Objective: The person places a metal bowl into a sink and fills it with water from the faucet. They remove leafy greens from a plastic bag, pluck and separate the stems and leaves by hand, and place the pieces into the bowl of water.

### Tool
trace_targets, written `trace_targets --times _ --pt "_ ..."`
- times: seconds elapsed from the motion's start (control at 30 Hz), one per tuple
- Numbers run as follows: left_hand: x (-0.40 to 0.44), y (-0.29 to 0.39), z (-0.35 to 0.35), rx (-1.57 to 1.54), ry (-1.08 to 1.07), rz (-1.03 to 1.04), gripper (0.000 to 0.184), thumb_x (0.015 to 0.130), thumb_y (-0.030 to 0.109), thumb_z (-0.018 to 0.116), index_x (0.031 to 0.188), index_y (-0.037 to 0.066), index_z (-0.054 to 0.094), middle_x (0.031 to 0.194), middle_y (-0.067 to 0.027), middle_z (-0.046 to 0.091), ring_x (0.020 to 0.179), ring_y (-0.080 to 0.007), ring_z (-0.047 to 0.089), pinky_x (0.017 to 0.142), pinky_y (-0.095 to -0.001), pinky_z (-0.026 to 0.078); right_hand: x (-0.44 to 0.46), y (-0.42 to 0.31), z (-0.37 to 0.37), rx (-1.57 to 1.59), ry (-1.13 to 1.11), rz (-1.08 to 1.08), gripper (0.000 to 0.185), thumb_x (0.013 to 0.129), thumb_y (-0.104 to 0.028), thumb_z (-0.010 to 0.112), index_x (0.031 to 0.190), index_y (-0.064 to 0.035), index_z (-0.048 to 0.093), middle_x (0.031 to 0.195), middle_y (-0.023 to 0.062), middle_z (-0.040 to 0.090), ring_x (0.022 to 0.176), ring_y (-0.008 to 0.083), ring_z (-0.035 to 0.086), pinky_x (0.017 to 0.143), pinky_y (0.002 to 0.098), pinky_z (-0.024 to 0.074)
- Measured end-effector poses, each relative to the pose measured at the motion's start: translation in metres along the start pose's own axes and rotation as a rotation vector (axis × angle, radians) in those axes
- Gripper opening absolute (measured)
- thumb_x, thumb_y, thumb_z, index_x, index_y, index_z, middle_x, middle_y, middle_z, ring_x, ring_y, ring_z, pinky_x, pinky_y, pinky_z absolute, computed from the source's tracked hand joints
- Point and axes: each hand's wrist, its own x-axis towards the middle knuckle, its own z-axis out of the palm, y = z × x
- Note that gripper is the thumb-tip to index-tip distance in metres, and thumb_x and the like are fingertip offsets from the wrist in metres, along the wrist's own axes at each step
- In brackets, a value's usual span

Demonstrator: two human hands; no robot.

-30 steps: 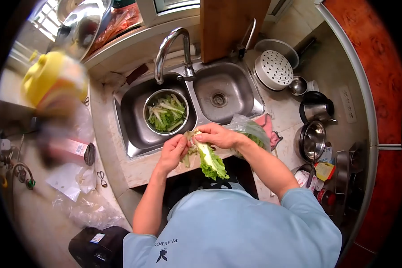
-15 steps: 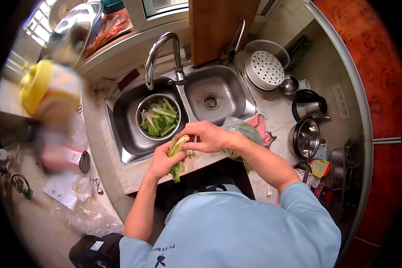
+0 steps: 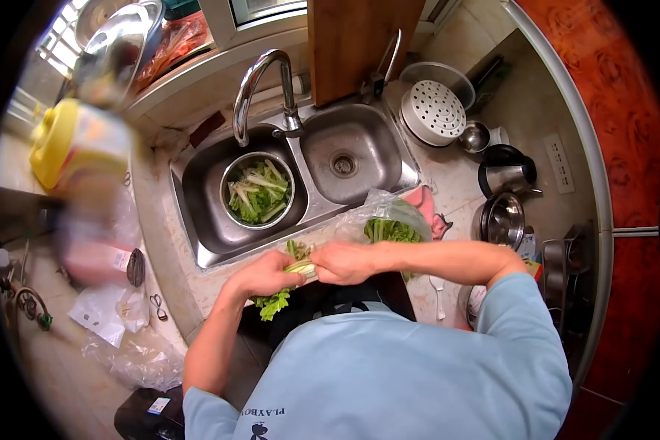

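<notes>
My left hand [image 3: 265,274] is wrapped round a bunch of leafy greens [image 3: 273,303], held over the counter's front edge. The leaves hang below the fingers, and the pale stem end points to the right. My right hand [image 3: 342,262] is closed on that stem end, its fingertips partly hidden. Behind the hands, bits of greens [image 3: 298,250] lie on the counter. In the left basin stands a round metal pot [image 3: 292,196] with torn green leaves [image 3: 259,192] inside. A clear plastic bag [image 3: 383,199] with more greens [image 3: 393,230] lies beyond my right hand.
A tall faucet [image 3: 289,95] arches over the double sink [image 3: 181,213]. Right of it are a white perforated steamer basket [image 3: 434,112], a kettle [image 3: 503,180], metal bowls [image 3: 507,218] and a pink cloth [image 3: 420,199]. A wooden board [image 3: 359,48] leans behind the sink.
Both hands have come down toward my body, and the greens have turned from upright to nearly level. My right forearm has swung lower, uncovering more of the plastic bag.
</notes>
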Motion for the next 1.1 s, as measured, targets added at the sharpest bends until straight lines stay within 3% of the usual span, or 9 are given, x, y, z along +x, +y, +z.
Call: trace_targets --times 0.13,0.2,0.3,0.53,0.67,0.93,0.97,1.03,1.1 --pt "-0.001 -0.012 0.010 0.059 0.066 0.108 0.027 0.091 0.027 0.061 0.090 0.001 0.064 0.069 0.0017 0.055 0.065 -0.0052 0.046 0.056 -0.0242 0.039 0.005 0.005 0.031 0.240 0.073 0.114 0.025 0.089 -0.021 0.044 0.088 0.0008 0.055 0.076 0.0229 0.059 0.068 0.0389 0.059 0.066 0.0468 0.0459" --pt "-0.002 -0.019 0.010 -0.021 0.061 0.135 0.027 0.093 0.028 0.059 0.093 0.001 0.063 0.069 0.0022 0.053 0.065 -0.0051 0.045 0.056 -0.0237 0.038 0.007 0.015 0.048 0.366 0.220 -0.022 0.026 0.092 -0.023 0.041 0.084 -0.0008 0.054 0.066 0.0157 0.056 0.055 0.0269 0.053 0.054 0.0401 0.0435" --pt "-0.002 -0.028 0.015 -0.297 0.120 0.283 0.023 0.094 0.024 0.057 0.094 0.002 0.058 0.072 0.0030 0.051 0.065 -0.0074 0.043 0.059 -0.0241 0.039 0.002 -0.022 0.030 1.172 0.164 0.339 0.025 0.095 -0.023 0.036 0.075 -0.0100 0.044 0.058 -0.0027 0.033 0.045 0.0075 0.029 0.039 0.0233 0.0224" --pt "0.009 -0.047 0.040 -0.644 0.378 0.527 0.020 0.095 0.023 0.056 0.097 0.003 0.057 0.075 0.0037 0.052 0.066 -0.0057 0.044 0.059 -0.0210 0.038 0.015 -0.035 0.037 1.709 0.333 0.342 0.026 0.094 -0.025 0.037 0.074 -0.0094 0.044 0.059 -0.0046 0.032 0.043 0.0058 0.025 0.037 0.0231 0.0169" --pt "0.003 -0.031 0.041 -0.436 0.614 0.541 0.016 0.094 0.018 0.057 0.096 0.002 0.058 0.077 0.0017 0.055 0.068 -0.0077 0.047 0.063 -0.0226 0.041 0.024 -0.043 0.046 1.889 0.411 0.276 0.031 0.097 -0.029 0.037 0.073 -0.0099 0.042 0.059 -0.0048 0.031 0.044 0.0058 0.025 0.037 0.0227 0.0168" --pt "-0.016 -0.005 0.025 -0.014 0.513 0.466 0.011 0.085 0.009 0.064 0.091 0.001 0.060 0.072 -0.0047 0.058 0.066 -0.0120 0.051 0.061 -0.0271 0.042 0.017 -0.009 -0.010 0.347 0.164 -0.114 0.027 0.097 -0.025 0.050 0.090 -0.0008 0.061 0.074 0.0077 0.060 0.068 0.0153 0.058 0.062 0.0294 0.0455" --pt "-0.012 -0.002 0.028 -0.003 0.569 0.452 0.011 0.085 0.010 0.064 0.091 0.001 0.060 0.072 -0.0056 0.058 0.065 -0.0130 0.051 0.061 -0.0280 0.042 0.016 -0.010 -0.011 0.347 0.163 -0.114 0.027 0.097 -0.025 0.050 0.090 -0.0008 0.061 0.074 0.0077 0.060 0.068 0.0153 0.058 0.062 0.0294 0.0455" --pt "-0.005 -0.002 0.033 0.047 0.682 0.456 0.010 0.084 0.010 0.064 0.090 0.002 0.062 0.072 -0.0099 0.059 0.061 -0.0202 0.053 0.060 -0.0311 0.044 0.017 -0.013 -0.011 0.177 0.369 -0.166 0.027 0.093 -0.022 0.052 0.079 0.0006 0.057 0.071 0.0180 0.057 0.068 0.0351 0.056 0.061 0.0399 0.0438" --pt "0.005 -0.001 0.036 0.128 0.814 0.507 0.011 0.083 0.009 0.064 0.090 0.002 0.062 0.072 -0.0112 0.059 0.063 -0.0238 0.055 0.060 -0.0320 0.044 0.023 -0.010 -0.003 0.221 0.510 -0.152 0.026 0.093 -0.020 0.052 0.077 0.0002 0.056 0.070 0.0178 0.056 0.069 0.0366 0.056 0.060 0.0408 0.0436"
